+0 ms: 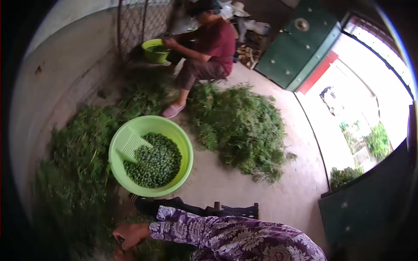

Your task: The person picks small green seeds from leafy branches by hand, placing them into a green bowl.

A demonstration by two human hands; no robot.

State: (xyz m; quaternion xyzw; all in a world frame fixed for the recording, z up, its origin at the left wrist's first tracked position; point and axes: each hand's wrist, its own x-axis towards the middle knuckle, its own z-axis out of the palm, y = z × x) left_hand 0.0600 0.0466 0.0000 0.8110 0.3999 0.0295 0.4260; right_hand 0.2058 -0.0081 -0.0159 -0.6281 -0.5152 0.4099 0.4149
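My right hand [132, 235], below a purple flowered sleeve [187, 228], is low in the view over leafy green cuttings. Its fingers curl together, and whatever they hold is too blurred to make out. Only a sliver of my left hand [120, 254] shows at the bottom edge, just below the right, with its fingers hidden. Just above my hands stands a light green tub [187, 145] with a ribbed washboard [135, 142] moulded into one side. Small round green berries [156, 163] lie heaped inside it. Leafy cuttings [74, 156] spread along the wall beside the tub.
Another pile of leafy branches [244, 126] lies on the concrete floor. A person in a maroon shirt [215, 43] sits at the back, hands by a smaller green basin [155, 50]. A dark low stool [239, 211] is beside my leg. A green metal door [300, 43] stands open to daylight.
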